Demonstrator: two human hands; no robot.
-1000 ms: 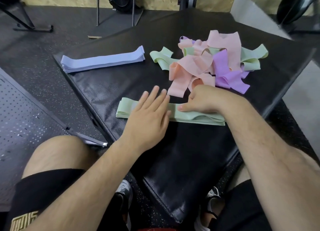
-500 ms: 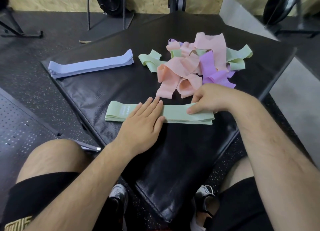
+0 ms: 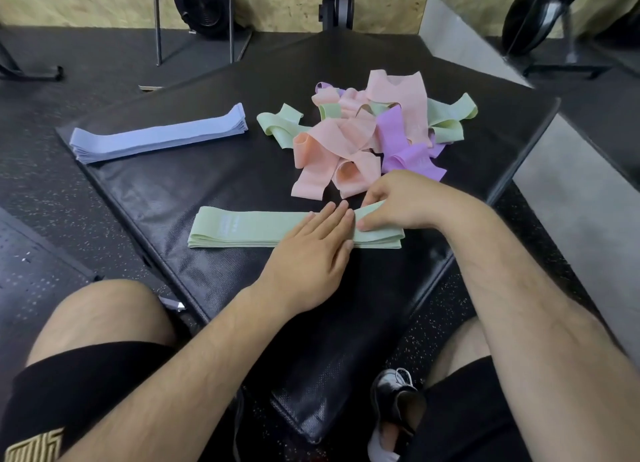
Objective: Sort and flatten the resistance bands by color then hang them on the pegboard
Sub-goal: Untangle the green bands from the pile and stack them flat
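Stack of green bands [image 3: 242, 227], mid hidden: L hand [image 3: 308, 253] flat atop, R hand [image 3: 401, 202] pinches end.

Gym: speckled rubber floor [image 3: 41, 191], blk padded mat [image 3: 207, 181], flywheel machine [image 3: 204, 6] at back, resistance bands [image 3: 363, 132].

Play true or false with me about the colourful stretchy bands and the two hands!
1. The left hand lies flat on the flattened green fabric resistance band. True.
2. The neat stack of lavender-blue fabric bands sits inside the tangled pile of bands. False: the stack lies apart, left of the pile.
3. The right hand pinches the green band's end. True.
4. The tangled pile is all pink. False: it has pink, purple and green bands.
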